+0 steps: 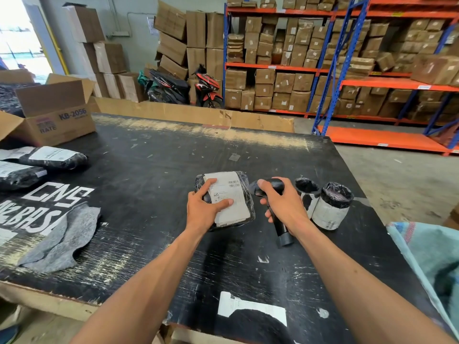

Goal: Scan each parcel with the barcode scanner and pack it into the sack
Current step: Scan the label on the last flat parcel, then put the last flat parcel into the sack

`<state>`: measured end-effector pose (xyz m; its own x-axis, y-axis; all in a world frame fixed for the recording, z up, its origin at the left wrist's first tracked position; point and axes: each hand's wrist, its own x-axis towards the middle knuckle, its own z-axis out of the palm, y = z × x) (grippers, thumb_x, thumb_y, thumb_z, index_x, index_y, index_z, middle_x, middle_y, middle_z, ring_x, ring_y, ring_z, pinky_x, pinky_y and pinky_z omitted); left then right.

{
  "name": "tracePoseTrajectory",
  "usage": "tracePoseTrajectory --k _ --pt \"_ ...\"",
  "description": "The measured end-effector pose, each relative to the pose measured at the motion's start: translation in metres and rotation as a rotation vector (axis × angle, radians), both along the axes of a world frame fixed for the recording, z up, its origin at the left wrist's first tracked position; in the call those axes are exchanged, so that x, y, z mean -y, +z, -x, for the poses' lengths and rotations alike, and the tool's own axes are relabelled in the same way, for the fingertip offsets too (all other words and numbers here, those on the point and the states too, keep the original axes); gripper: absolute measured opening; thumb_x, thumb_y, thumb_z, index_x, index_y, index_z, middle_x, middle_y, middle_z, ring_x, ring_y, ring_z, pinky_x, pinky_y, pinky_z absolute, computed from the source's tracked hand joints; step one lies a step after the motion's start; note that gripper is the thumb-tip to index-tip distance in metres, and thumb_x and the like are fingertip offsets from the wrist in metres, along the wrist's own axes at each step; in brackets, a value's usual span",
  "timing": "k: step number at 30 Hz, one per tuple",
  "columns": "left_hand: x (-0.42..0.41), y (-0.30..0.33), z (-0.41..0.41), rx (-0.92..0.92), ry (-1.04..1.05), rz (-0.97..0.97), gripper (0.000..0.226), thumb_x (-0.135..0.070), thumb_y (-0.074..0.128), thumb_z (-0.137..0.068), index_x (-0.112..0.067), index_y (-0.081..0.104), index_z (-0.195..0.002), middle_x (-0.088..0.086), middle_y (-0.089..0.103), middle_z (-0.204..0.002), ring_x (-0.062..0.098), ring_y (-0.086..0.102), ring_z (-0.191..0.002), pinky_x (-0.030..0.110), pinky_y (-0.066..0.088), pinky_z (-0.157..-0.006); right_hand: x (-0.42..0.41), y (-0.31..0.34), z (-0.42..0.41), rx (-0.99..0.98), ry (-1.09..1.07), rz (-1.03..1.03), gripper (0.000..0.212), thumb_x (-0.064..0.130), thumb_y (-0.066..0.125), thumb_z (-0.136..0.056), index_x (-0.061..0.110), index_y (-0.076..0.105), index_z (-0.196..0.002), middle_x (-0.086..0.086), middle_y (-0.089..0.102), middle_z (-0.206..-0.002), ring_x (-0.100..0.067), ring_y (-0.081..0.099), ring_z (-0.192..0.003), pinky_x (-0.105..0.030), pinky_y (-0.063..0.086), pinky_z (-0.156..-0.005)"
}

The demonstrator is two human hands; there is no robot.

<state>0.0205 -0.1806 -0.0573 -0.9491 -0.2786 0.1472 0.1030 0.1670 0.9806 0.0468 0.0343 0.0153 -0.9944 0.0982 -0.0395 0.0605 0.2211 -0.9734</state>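
left hand [203,209] grips a black-wrapped parcel [232,197], label side up; thumb and forefinger lie across the white label, other fingers curl round the parcel's left edge. parcel sits low over the black table [154,170], whether touching it cannot be told.

right hand [278,202] is wrapped round the handle of a black barcode scanner [270,194]. scanner head sits just right of the parcel, close to its right edge, pointing away from the person; handle butt angles down toward the person, below the wrist.

just right of the right hand: two rolled parcels [325,202], standing on end, black wrap with white labels, side by side and touching.

far right of the right arm, at the table's edge: the mouth of a pale green woven sack [427,254].

well left of the left hand: flat black parcels with labels [47,158], near the table's left side. nearer the person on that side, a grey felt cloth [62,237]. beyond those, an open cardboard box [54,112] marked kb-2056.

past both hands, across the floor: shelving [347,68] stacked with cartons, and a motorbike [173,88] against the wall.
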Motion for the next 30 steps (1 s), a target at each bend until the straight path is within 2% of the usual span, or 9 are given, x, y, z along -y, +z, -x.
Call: tracePoseTrajectory --k 2,6,8,11,13,18,22,26,30 --pt "-0.002 -0.005 0.004 0.003 -0.008 -0.025 0.076 -0.043 0.100 -0.045 -0.048 0.069 -0.115 0.006 0.055 -0.126 0.013 0.068 -0.103 0.040 0.059 -0.094 -0.007 -0.012 -0.003 0.034 -0.050 -0.034 0.057 0.057 0.072 -0.091 0.027 0.053 -0.134 -0.005 0.076 -0.092 -0.018 0.062 -0.051 -0.031 0.056 -0.051" --pt "-0.013 -0.008 0.007 0.015 -0.026 -0.058 0.072 -0.031 0.101 -0.052 -0.044 0.070 -0.117 0.007 0.052 -0.127 0.009 0.068 -0.100 0.036 0.057 -0.096 -0.033 -0.041 -0.015 0.156 -0.144 -0.118 0.056 0.051 0.072 -0.093 0.021 0.047 -0.133 -0.003 0.072 -0.091 -0.022 0.063 -0.052 -0.035 0.062 -0.054" --pt "-0.020 -0.010 0.010 0.011 -0.055 -0.068 0.075 -0.043 0.100 -0.046 -0.051 0.069 -0.113 0.008 0.058 -0.128 0.011 0.070 -0.102 0.039 0.058 -0.096 -0.047 -0.058 -0.022 0.227 -0.172 -0.193 0.059 0.052 0.071 -0.093 0.023 0.041 -0.135 -0.008 0.070 -0.101 -0.026 0.070 -0.055 -0.041 0.065 -0.058" --pt "-0.031 -0.010 0.013 0.016 -0.086 -0.050 0.075 -0.052 0.097 -0.042 -0.056 0.067 -0.110 0.010 0.063 -0.125 0.012 0.070 -0.103 0.039 0.058 -0.095 -0.064 -0.082 -0.031 0.290 -0.184 -0.348 0.071 0.061 0.067 -0.090 0.017 0.041 -0.141 -0.008 0.067 -0.111 -0.030 0.078 -0.066 -0.050 0.066 -0.076" --pt "-0.039 -0.007 0.013 0.014 -0.109 -0.054 0.075 -0.052 0.097 -0.043 -0.057 0.066 -0.111 0.009 0.063 -0.125 0.013 0.070 -0.103 0.038 0.059 -0.094 -0.069 -0.091 -0.035 0.327 -0.191 -0.455 0.073 0.064 0.063 -0.091 0.016 0.043 -0.142 -0.008 0.068 -0.114 -0.026 0.077 -0.070 -0.045 0.063 -0.087" --pt "-0.055 -0.002 0.009 0.006 -0.160 -0.049 0.072 -0.047 0.097 -0.047 -0.056 0.067 -0.112 0.007 0.062 -0.128 0.014 0.069 -0.107 0.039 0.059 -0.093 -0.068 -0.096 -0.040 0.369 -0.198 -0.594 0.078 0.075 0.055 -0.090 0.021 0.045 -0.146 -0.011 0.068 -0.127 -0.034 0.066 -0.115 -0.046 0.053 -0.102" --pt "-0.064 0.005 0.004 -0.002 -0.183 -0.064 0.069 -0.037 0.100 -0.052 -0.053 0.068 -0.112 0.005 0.059 -0.129 0.011 0.067 -0.107 0.038 0.059 -0.093 -0.070 -0.078 -0.041 0.389 -0.206 -0.687 0.084 0.076 0.046 -0.095 0.019 0.038 -0.155 -0.016 0.064 -0.140 -0.040 0.058 -0.130 -0.048 0.044 -0.105" --pt "-0.072 0.015 0.001 0.000 -0.252 -0.132 0.068 -0.031 0.101 -0.052 -0.049 0.071 -0.111 0.006 0.060 -0.132 0.014 0.068 -0.109 0.038 0.060 -0.092 -0.085 -0.042 -0.044 0.087 -0.238 -0.377 0.066 0.065 0.050 -0.101 0.034 0.036 -0.157 -0.007 0.063 -0.141 -0.029 0.059 -0.125 -0.044 0.041 -0.103" --pt "-0.100 0.031 -0.003 -0.007 -0.347 -0.191 0.065 -0.017 0.099 -0.058 -0.042 0.072 -0.112 0.003 0.065 -0.129 0.012 0.070 -0.108 0.034 0.061 -0.086 -0.106 -0.014 -0.037 -0.020 -0.048 -0.119 0.056 0.066 0.059 -0.093 0.073 0.031 -0.141 0.003 0.066 -0.135 -0.016 0.063 -0.123 -0.048 0.044 -0.112"
